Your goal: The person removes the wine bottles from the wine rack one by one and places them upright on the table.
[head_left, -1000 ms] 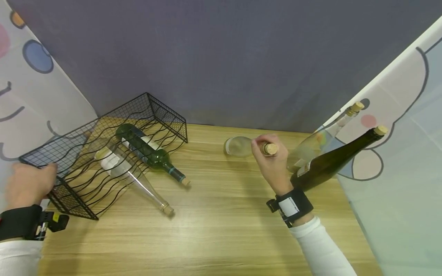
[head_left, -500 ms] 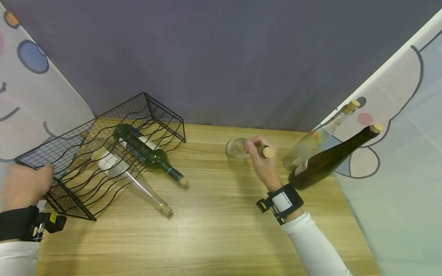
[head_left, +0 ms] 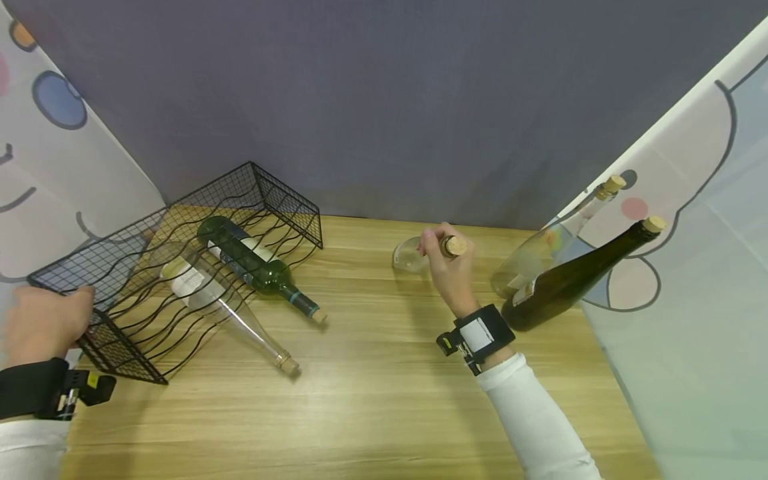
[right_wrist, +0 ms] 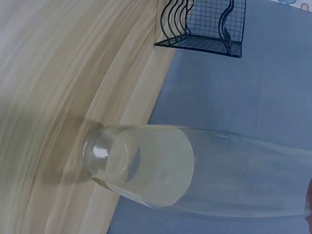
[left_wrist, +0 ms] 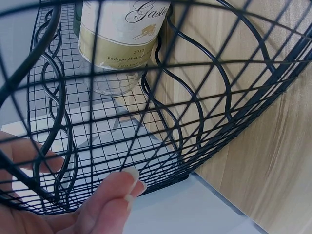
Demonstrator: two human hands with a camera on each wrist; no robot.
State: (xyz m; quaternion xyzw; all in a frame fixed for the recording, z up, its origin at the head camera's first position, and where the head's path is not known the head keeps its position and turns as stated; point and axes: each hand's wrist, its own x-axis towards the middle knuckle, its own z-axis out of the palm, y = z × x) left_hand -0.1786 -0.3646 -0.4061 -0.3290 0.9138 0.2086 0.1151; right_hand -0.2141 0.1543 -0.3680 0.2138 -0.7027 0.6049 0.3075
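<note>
Near the back-left corner of the desk (head_left: 348, 413), wire rack (head_left: 291, 207): I count two bottles lying in it, the racked clear bottle (head_left: 219, 303) and the green bottle (head_left: 258, 270), necks jutting past its front.
Left hand (head_left: 51, 317): I have its fingers curled over the rack's left end, gripping the wires.
Right hand (head_left: 450, 270): its fingers wrap the neck of the held bottle (head_left: 409, 256), near the back edge; I cannot tell whether its base touches wood.
Bottles racked: two, by my reading; three are outside, counting the held one.
Right edge: the outer clear bottle (head_left: 528, 263) and the dark bottle (head_left: 558, 290) stand side by side.
Open room: bare wood between rack and held bottle, and along the front.
Tight edges: the grey panel (head_left: 384, 100) closes off the back; the rack's left end seems to reach the left edge.
</note>
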